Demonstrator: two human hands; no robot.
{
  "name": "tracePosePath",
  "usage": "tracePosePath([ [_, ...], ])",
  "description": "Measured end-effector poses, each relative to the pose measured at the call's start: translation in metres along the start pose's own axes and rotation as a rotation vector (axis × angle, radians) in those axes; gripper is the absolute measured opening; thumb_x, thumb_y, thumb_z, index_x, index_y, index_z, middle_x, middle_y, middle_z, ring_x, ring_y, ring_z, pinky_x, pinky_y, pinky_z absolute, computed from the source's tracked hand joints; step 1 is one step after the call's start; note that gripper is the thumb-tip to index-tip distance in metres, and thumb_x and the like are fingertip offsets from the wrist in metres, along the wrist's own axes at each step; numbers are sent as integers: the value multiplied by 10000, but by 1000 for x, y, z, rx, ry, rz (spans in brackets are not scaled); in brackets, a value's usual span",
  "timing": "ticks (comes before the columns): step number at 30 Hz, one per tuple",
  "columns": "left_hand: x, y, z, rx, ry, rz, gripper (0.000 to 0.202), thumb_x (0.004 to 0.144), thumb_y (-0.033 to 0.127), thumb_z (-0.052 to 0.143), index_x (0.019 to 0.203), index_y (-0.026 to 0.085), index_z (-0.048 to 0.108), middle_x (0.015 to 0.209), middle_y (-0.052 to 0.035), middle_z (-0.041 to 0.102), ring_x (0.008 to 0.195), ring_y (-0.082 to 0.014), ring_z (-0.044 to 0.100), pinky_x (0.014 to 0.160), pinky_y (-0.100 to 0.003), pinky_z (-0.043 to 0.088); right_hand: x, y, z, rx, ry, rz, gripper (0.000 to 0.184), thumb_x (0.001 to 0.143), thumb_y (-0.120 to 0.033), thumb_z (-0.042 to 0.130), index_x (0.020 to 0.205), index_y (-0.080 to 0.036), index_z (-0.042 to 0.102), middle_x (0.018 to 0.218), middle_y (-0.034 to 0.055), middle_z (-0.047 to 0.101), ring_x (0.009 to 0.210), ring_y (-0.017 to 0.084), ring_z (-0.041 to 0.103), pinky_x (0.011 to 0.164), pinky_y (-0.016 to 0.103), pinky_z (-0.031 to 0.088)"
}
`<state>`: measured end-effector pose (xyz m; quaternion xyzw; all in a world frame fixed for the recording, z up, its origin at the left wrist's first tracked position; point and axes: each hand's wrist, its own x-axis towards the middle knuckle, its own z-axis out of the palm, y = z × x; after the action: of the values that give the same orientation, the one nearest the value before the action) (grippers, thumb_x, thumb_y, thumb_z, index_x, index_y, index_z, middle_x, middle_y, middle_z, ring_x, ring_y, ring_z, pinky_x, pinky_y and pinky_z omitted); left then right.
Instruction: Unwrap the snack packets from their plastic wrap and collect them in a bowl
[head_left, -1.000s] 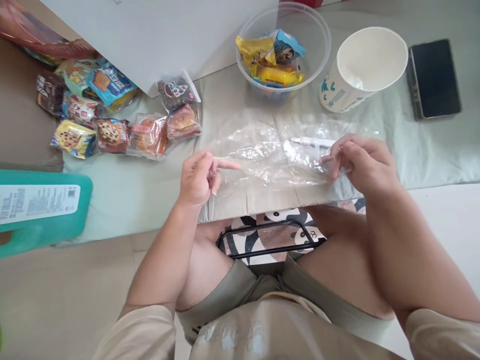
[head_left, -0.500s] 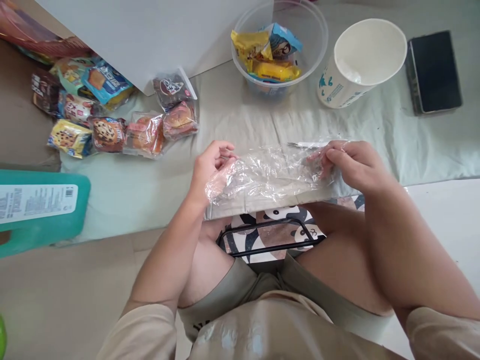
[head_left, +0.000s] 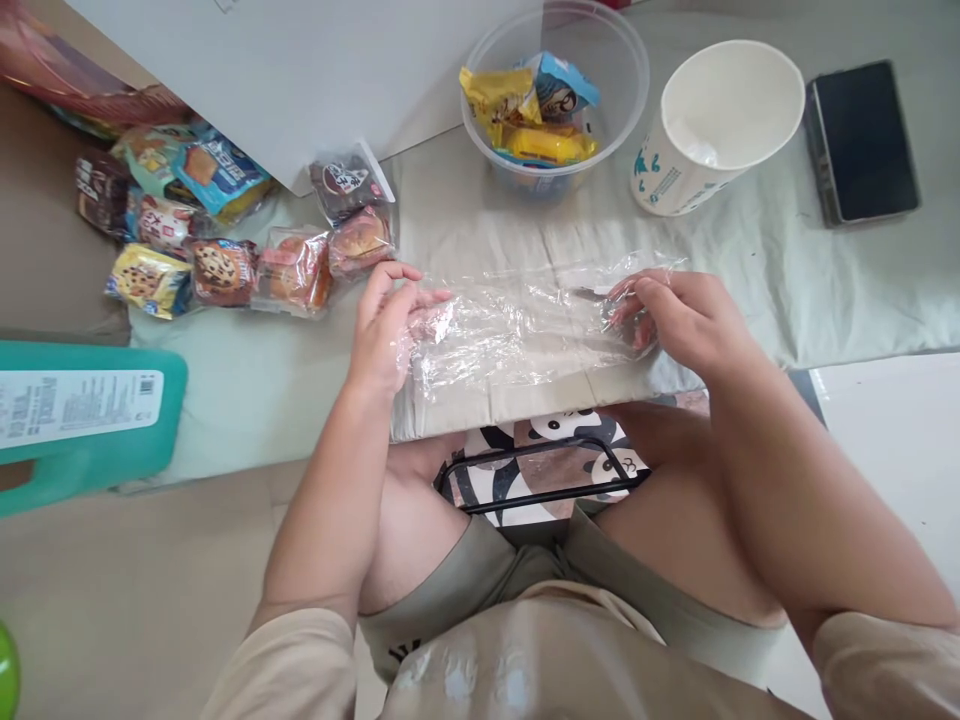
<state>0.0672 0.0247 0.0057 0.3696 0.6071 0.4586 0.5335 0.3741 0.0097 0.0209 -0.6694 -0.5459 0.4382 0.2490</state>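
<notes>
A crinkled clear plastic bag (head_left: pixel 517 325) is spread between my two hands, over the near edge of the cloth-covered surface. My left hand (head_left: pixel 390 325) holds its left end, with index finger and thumb partly extended and the film lying over the other fingers. At the right end, my right hand (head_left: pixel 671 315) is closed on the film, thumb against the fingers, some of which show through the plastic. Nothing can be seen inside the bag. Just beyond my left hand lies a wrapped bun (head_left: pixel 361 238).
Several packaged snacks (head_left: pixel 225 270) lie at the left, near a white box (head_left: pixel 322 70). Farther back stand a clear plastic bowl (head_left: pixel 626 100) with wrapped snacks, a paper cup (head_left: pixel 679 175) and a dark-screened device (head_left: pixel 864 145). A green container (head_left: pixel 161 430) sits at the left edge.
My left hand has moved left and slightly away from me, its fingers more extended. My right hand has shifted slightly left. The bag stays between them, lying a little flatter.
</notes>
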Motion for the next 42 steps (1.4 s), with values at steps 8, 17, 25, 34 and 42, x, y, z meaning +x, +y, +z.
tracePosePath([
  [8,-12,11,-24,-69,-244,-208,565,623,636,829,859,220,528,1108,-108,790,930,-236,785,742,-301,615,0,1,3,-4,43,43,273,967,-253,490,950,-202,757,816,-3,762,454,100,552,566,290,473],
  [17,-12,6,-23,149,-181,-142,354,621,284,889,884,167,682,1008,-76,777,847,-154,718,678,-228,554,-1,-2,5,-57,81,6,403,953,-227,476,605,-189,675,1317,21,750,471,51,513,640,320,523],
  [25,-2,-1,-14,315,-6,110,153,746,110,735,654,184,638,898,-61,735,929,-165,705,650,-216,515,-2,2,3,84,97,31,386,727,-105,560,1037,-258,733,899,-14,780,580,148,632,630,339,551],
  [34,5,-2,-7,330,-17,77,179,788,114,677,695,203,553,738,-2,690,615,-101,632,501,-204,425,-2,-7,7,289,269,48,110,848,-322,681,768,-248,697,682,-4,712,584,141,632,568,280,534],
  [42,13,-6,-11,333,-4,152,161,770,252,737,709,220,592,688,27,621,443,-73,410,452,-271,321,3,-11,4,88,326,132,112,800,-244,715,860,-252,622,653,-28,683,521,156,610,526,312,491],
])
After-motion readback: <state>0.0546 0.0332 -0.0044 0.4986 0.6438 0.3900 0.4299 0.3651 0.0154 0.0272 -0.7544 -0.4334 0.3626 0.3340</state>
